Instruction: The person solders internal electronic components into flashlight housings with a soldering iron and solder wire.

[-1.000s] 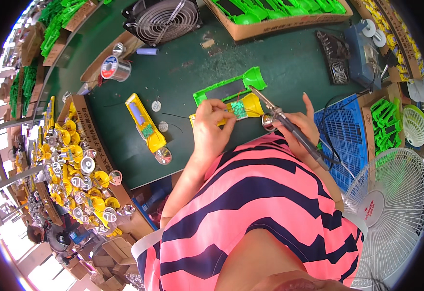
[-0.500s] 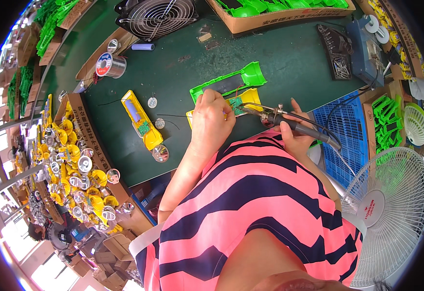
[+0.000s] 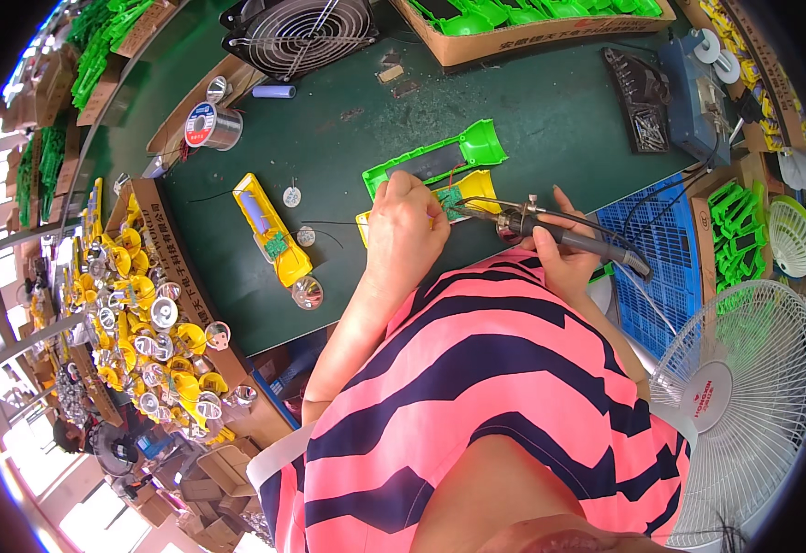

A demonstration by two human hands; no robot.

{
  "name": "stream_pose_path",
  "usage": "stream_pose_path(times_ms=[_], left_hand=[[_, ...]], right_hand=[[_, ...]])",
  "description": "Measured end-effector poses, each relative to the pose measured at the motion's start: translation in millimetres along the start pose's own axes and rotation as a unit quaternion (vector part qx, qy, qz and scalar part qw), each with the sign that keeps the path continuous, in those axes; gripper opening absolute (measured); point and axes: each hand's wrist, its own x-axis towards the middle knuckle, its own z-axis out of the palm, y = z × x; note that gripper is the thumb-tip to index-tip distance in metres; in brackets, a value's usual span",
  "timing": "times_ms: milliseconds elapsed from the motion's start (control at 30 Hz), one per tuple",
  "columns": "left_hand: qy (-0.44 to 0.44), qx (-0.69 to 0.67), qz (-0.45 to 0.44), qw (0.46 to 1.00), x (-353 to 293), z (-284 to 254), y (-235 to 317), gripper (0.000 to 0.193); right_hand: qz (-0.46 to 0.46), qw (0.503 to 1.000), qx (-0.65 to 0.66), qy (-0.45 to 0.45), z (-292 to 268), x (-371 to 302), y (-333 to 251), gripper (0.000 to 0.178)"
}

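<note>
My left hand (image 3: 405,224) is closed in a pinch over the left part of a yellow plastic shell (image 3: 480,184). Whatever lies between its fingertips is hidden; a thin dark wire sticks out to its left. Wrapped in my right hand (image 3: 564,267) is a soldering iron (image 3: 580,241) with a black handle and a thin metal guide. Its tip reaches the small green circuit board (image 3: 449,197) inside the yellow shell, close to my left fingertips. Just beyond lies an open green shell (image 3: 483,145), and a thin red wire shows between the two shells.
Left on the bench are another yellow shell (image 3: 285,263) with battery and board, a reflector cup (image 3: 307,292) and a solder spool (image 3: 214,126). A black fan (image 3: 303,37) and a box of green shells (image 3: 551,37) stand behind. Yellow parts fill a carton (image 3: 168,244); a white fan (image 3: 744,405) stands right.
</note>
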Motion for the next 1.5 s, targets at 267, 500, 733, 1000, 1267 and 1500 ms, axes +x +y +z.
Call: stream_pose_path(times_ms=[267, 500, 733, 1000, 1267, 1500], left_hand=[[-0.008, 0.006, -0.006, 1.0, -1.4, -0.6, -0.2, 0.007], [-0.012, -0.001, 0.007, 1.0, -0.5, -0.9, -4.2, 0.008], [-0.033, -0.056, -0.029, 0.997, 2.3, -3.8, -5.6, 0.015], [0.039, 0.257, -0.018, 0.966, -26.9, -43.5, -9.4, 0.025], [0.101, 0.106, 0.131, 0.981, -23.8, -27.8, -5.1, 0.021], [0.102, 0.045, 0.125, 0.986, -24.7, 3.7, 0.7, 0.015]], right_hand=[[-0.027, 0.999, 0.007, 0.046, -8.6, 10.9, -9.8, 0.016], [-0.042, 0.998, -0.027, 0.034, -12.9, 2.9, -0.6, 0.016], [-0.029, 0.998, -0.017, 0.049, -11.1, 2.6, -3.4, 0.015], [-0.063, 0.996, -0.061, 0.024, -13.1, 5.9, -6.2, 0.014], [-0.111, 0.99, -0.09, -0.006, -10.2, 11.3, -5.7, 0.015], [-0.052, 0.996, -0.071, 0.01, -13.7, 7.1, -3.8, 0.015]])
